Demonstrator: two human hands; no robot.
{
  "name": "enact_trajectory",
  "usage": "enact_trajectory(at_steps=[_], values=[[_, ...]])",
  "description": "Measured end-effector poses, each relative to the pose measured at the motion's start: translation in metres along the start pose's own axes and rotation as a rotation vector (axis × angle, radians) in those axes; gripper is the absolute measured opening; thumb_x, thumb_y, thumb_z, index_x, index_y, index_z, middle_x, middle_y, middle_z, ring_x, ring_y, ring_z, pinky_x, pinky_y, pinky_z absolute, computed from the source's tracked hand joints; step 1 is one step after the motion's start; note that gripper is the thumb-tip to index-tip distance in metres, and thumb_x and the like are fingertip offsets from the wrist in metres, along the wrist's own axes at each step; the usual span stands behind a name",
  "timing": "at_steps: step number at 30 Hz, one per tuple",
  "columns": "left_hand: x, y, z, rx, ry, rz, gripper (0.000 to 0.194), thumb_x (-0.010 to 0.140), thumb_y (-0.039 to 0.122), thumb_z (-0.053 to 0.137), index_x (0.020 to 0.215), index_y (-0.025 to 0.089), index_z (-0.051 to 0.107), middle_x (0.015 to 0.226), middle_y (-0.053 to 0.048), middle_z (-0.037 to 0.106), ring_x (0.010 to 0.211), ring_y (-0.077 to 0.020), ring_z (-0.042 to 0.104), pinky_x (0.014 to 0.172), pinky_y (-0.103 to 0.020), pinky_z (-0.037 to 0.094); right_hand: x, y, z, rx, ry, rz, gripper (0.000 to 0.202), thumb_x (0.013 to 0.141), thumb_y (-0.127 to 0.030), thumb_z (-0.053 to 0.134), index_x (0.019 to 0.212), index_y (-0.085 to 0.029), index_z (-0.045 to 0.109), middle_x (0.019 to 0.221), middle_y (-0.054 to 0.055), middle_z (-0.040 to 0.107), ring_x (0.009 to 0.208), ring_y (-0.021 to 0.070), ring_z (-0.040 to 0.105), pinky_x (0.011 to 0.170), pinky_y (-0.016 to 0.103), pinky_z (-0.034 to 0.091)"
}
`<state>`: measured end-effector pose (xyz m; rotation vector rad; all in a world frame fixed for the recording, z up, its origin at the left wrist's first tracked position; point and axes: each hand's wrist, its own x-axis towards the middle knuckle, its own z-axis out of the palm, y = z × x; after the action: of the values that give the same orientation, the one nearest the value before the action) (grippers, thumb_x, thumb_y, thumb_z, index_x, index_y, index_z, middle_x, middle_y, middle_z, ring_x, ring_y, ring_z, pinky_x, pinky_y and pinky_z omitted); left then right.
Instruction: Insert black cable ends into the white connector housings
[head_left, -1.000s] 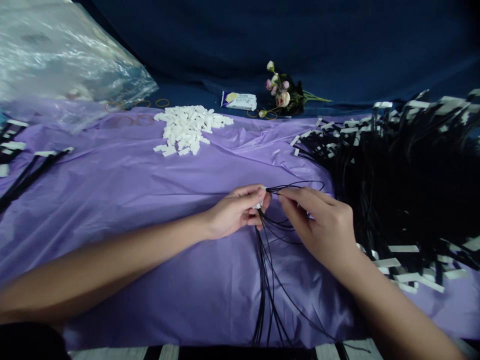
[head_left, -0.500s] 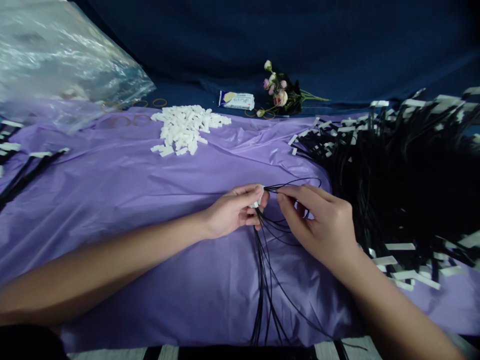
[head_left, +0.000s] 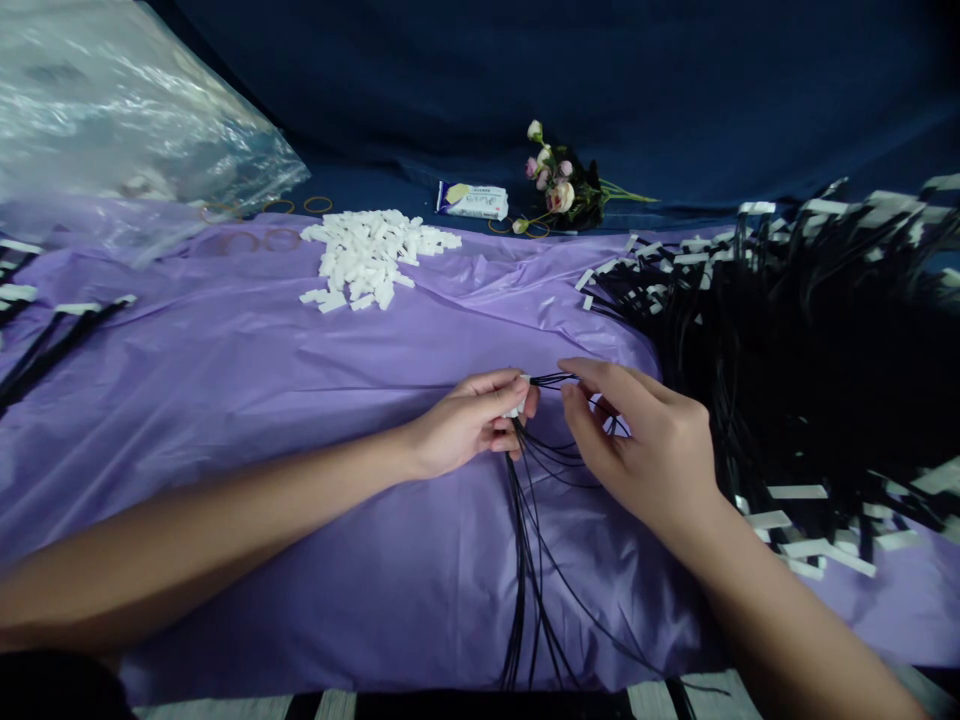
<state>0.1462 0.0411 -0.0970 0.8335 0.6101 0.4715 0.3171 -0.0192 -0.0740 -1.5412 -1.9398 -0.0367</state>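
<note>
My left hand is closed, its thumb pressing a small white plastic piece against the fingers. Thin black cords hang from below that hand toward the table's front edge, some looping to the right. A few more cords run from the top of the white piece toward my right hand. That hand's thumb and index finger are around these cords, slightly parted at the tips, while the other fingers curl underneath. Exactly where the cords pass through the right hand is hidden.
Loose white pieces lie heaped on the purple cloth. Piled black cords with white ends fill the right; more bundles lie left. Behind are a clear plastic bag, rubber bands, a wrapped packet and flowers.
My right hand has shifted slightly right along the cords, and its index fingertip has lifted away from the thumb. The upper cord loop no longer shows. My left hand has kept its hold.
</note>
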Motion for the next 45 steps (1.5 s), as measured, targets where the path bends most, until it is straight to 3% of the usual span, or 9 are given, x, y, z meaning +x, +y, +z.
enact_trajectory(at_steps=[7,25,31,34,36,40,45], values=[[0.002,-0.004,-0.003,0.025,-0.021,0.021,0.024,0.086,0.035,0.055,0.074,0.015,0.053,0.069,0.002,0.045,0.048,-0.0041,0.034,0.053,-0.021,0.042,-0.003,0.002,0.002,-0.041,-0.011,-0.018,0.022,0.085,-0.028,0.060,0.102,-0.017,0.069,0.083,0.002,0.071,0.067,0.0137,0.066,0.065,0.024,0.050],[0.002,-0.007,-0.005,0.116,-0.053,0.049,0.025,0.088,0.035,0.053,0.073,0.015,0.053,0.066,0.003,0.044,0.050,-0.0051,0.036,0.049,-0.021,0.035,-0.003,0.001,0.006,-0.224,0.043,-0.123,0.016,0.086,-0.031,0.059,0.080,-0.019,0.069,0.068,-0.002,0.066,0.057,0.0096,0.060,0.050,0.025,0.034],[0.004,-0.005,-0.006,-0.010,-0.038,-0.030,0.024,0.086,0.036,0.055,0.076,0.015,0.055,0.062,0.003,0.042,0.048,-0.0050,0.034,0.051,-0.022,0.039,-0.001,0.004,0.008,-0.192,0.031,-0.122,0.015,0.088,-0.028,0.058,0.091,-0.018,0.069,0.080,0.000,0.069,0.067,0.0119,0.063,0.057,0.024,0.039],[0.006,-0.002,-0.006,-0.114,0.054,-0.055,0.021,0.085,0.035,0.058,0.079,0.014,0.056,0.067,0.002,0.046,0.052,-0.0066,0.043,0.056,-0.024,0.045,0.001,0.006,0.005,-0.185,0.061,-0.210,0.019,0.085,-0.026,0.061,0.101,-0.017,0.067,0.096,0.005,0.070,0.083,0.0174,0.063,0.071,0.028,0.044],[0.007,0.000,-0.007,-0.183,0.116,-0.061,0.019,0.084,0.033,0.059,0.080,0.014,0.056,0.069,0.001,0.049,0.057,-0.0085,0.050,0.057,-0.024,0.046,0.003,0.006,0.003,-0.158,0.050,-0.351,0.020,0.083,-0.022,0.064,0.103,-0.019,0.067,0.099,0.004,0.070,0.085,0.0187,0.061,0.079,0.033,0.044],[0.009,0.002,-0.010,-0.267,0.127,-0.098,0.018,0.086,0.031,0.058,0.081,0.014,0.057,0.064,0.002,0.049,0.053,-0.0070,0.049,0.052,-0.020,0.042,0.003,0.003,0.004,-0.042,-0.072,-0.620,0.013,0.084,-0.016,0.061,0.092,-0.023,0.068,0.090,-0.002,0.070,0.079,0.0168,0.060,0.091,0.044,0.038],[0.010,0.000,-0.012,-0.287,0.122,-0.111,0.019,0.087,0.034,0.056,0.084,0.015,0.058,0.058,0.004,0.045,0.051,-0.0081,0.050,0.054,-0.021,0.044,0.002,0.004,0.009,-0.043,-0.179,-0.661,0.018,0.085,-0.011,0.057,0.073,-0.019,0.067,0.074,-0.002,0.067,0.071,0.0145,0.056,0.090,0.043,0.037]])
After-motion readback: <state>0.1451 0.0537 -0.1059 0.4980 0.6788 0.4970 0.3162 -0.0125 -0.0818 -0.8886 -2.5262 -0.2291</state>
